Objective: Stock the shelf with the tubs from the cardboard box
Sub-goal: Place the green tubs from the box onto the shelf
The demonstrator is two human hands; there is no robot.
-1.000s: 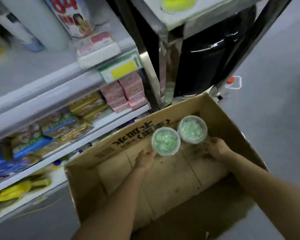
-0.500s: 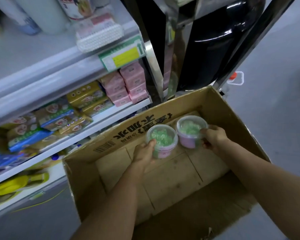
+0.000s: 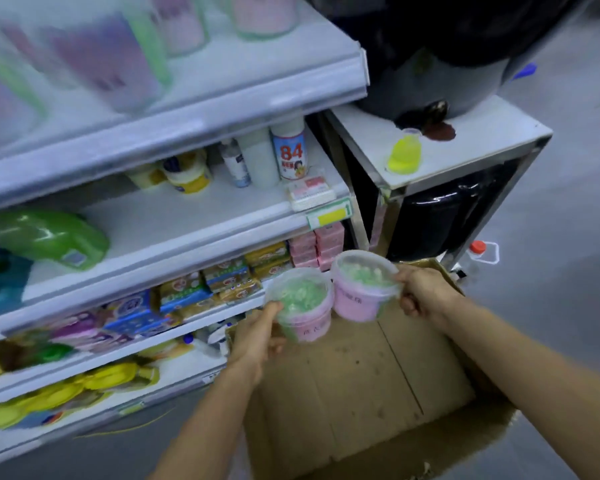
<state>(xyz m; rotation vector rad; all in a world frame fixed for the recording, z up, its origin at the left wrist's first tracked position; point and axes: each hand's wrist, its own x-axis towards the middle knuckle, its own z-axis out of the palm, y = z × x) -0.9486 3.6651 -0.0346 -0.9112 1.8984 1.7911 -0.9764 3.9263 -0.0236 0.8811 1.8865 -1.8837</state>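
Tubs, two: pink-walled, clear lids, green pieces inside. Left tub (image 3: 300, 304) and right tub (image 3: 361, 287) upright, side by side, held above cardboard box (image 3: 361, 403). Box open, brown, beside white shelf (image 3: 174, 216).

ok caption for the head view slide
Left hand and right hand each lift a pink tub above the cardboard box.

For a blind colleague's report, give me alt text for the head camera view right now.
A person's left hand and right hand each hold a pink tub with a clear lid, left tub and right tub, above an open cardboard box, beside shop shelves stocked with cleaning goods.
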